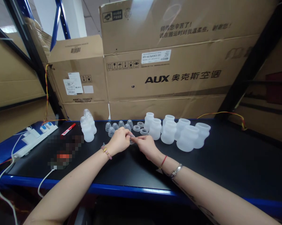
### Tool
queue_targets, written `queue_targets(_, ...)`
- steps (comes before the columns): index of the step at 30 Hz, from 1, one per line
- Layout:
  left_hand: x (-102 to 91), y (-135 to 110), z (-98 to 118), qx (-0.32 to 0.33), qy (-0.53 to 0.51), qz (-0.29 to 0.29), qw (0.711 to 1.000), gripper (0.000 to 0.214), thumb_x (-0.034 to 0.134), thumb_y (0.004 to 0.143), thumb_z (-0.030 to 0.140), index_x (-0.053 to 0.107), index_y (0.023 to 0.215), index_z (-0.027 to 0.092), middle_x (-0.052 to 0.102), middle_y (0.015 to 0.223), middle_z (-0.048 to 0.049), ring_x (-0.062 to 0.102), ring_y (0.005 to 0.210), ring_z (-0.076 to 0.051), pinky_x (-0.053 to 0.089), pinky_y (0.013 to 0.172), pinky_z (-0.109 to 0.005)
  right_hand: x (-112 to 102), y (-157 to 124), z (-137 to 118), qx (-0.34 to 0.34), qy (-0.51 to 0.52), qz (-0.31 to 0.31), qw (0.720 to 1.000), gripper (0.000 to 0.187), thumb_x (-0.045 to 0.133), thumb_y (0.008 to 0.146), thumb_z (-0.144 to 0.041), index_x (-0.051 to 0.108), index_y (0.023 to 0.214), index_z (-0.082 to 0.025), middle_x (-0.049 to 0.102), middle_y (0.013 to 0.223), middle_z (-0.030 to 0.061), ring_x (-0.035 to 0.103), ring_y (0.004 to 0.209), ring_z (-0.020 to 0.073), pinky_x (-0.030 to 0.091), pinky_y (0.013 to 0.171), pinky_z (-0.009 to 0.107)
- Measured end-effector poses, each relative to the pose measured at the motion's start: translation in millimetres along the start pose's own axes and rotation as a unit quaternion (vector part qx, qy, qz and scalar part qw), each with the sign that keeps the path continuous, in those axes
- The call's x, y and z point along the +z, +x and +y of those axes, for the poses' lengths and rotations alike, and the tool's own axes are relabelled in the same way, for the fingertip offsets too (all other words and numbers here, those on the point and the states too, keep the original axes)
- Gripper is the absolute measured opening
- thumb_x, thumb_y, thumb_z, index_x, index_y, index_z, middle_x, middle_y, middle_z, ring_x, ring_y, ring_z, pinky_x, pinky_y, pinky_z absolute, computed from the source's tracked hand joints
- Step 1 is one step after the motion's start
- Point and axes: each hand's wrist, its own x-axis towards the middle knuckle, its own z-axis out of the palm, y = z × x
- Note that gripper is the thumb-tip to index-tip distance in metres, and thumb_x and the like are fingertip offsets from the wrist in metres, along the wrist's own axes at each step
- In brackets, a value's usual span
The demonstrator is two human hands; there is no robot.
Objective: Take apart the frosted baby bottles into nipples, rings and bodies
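Note:
My left hand (119,140) and my right hand (146,145) meet over the black tabletop (225,156), fingers pinched together on a small clear plastic piece (132,138) held between them. Just behind the hands lie several clear dome caps (118,125) and clear rings (141,128). To the right stands a group of translucent white bottle bodies (178,131) without tops. To the left stand capped translucent bottles (87,126).
Large cardboard boxes (164,75) wall off the back of the table. A red marker (68,129), a white power strip (35,137) with cables and a blurred-out object (63,151) lie at the left. Blue rack posts (61,18) rise behind.

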Motion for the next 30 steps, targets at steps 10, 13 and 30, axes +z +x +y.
queue_targets(10, -3.2, 1.9, -3.4, 0.009, -0.031, -0.035, 0.999, 0.022, 0.047, 0.093, 0.024, 0.067, 0.087, 0.017, 0.065, 0.085, -0.0047, 0.058, 0.086, -0.018, 0.047, 0.083, -0.031, -0.2, 2.6, 2.4, -0.012, 0.063, -0.01, 0.998, 0.038, 0.07, 0.062, -0.051, 0.065, 0.056, -0.014, 0.039, 0.041, -0.0056, 0.03, 0.043, 0.0084, 0.022, 0.045, 0.027)
queue_targets(13, -1.4, 1.1, -4.9, 0.013, -0.029, -0.031, 0.999, 0.021, 0.047, 0.092, 0.023, 0.066, 0.086, 0.017, 0.065, 0.087, -0.0054, 0.059, 0.087, -0.019, 0.047, 0.086, -0.032, -1.7, 2.2, 0.5, -0.023, 0.044, -0.004, 0.999, 0.04, 0.072, 0.061, -0.054, 0.062, 0.055, -0.015, 0.04, 0.041, -0.0053, 0.032, 0.043, 0.0088, 0.022, 0.045, 0.026)
queue_targets(30, 2.4, 0.2, -5.5, -0.03, -0.181, -0.071, 0.98, 0.016, 0.048, 0.09, 0.021, 0.063, 0.092, 0.015, 0.064, 0.096, -0.0058, 0.06, 0.079, -0.014, 0.055, 0.067, -0.025, -3.1, 2.6, 1.7, -0.095, 0.032, 0.02, 0.995, 0.038, 0.068, 0.063, -0.049, 0.048, 0.049, -0.02, 0.041, 0.043, -0.0052, 0.032, 0.047, 0.0088, 0.025, 0.047, 0.025)
